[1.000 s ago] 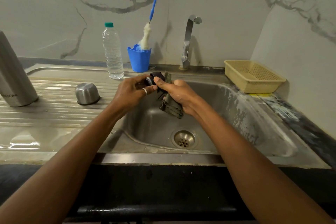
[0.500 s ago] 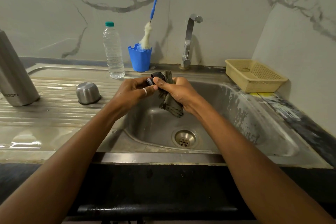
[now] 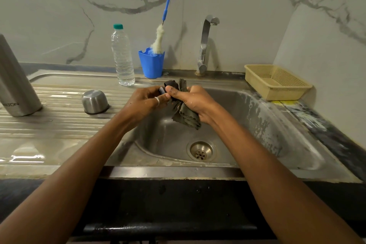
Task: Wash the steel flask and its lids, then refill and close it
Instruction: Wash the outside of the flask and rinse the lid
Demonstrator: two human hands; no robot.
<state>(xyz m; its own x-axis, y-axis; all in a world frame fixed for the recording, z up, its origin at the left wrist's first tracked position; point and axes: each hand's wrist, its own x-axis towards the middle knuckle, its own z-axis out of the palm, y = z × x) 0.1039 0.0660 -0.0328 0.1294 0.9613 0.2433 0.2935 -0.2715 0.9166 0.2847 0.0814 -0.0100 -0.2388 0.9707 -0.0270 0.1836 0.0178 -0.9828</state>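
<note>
- The fingers of the left hand [image 3: 144, 103] are curled round a small dark inner lid [image 3: 162, 90]. They hold it over the back edge of the sink [image 3: 263, 125], and only a sliver of the lid shows between the two hands.
- The right hand [image 3: 191, 101] grips a dark scrubbing cloth [image 3: 185, 118]. Its thumb presses toward the lid, and the cloth's loose end hangs down over the basin.
- The step in hand looks like scrubbing this inner lid. Whether it has been soaped or rinsed cannot be told, and no water runs from the tap [image 3: 205, 45].
- The steel outer cap [image 3: 95, 102] sits mouth down on the draining board [image 3: 49, 125], near the left hand.
- The steel flask [image 3: 16, 85] stands upright at the far left, well apart from both hands and with neither lid on it. Nothing shows whether cap or flask is washed yet.
- A plastic water bottle [image 3: 122, 57] stands capped behind, just beside a blue cup [image 3: 151, 64] holding a bottle brush [image 3: 158, 39].
- Rinsing, refilling and closing all appear to be left, so the task seems no more than midway.
</note>
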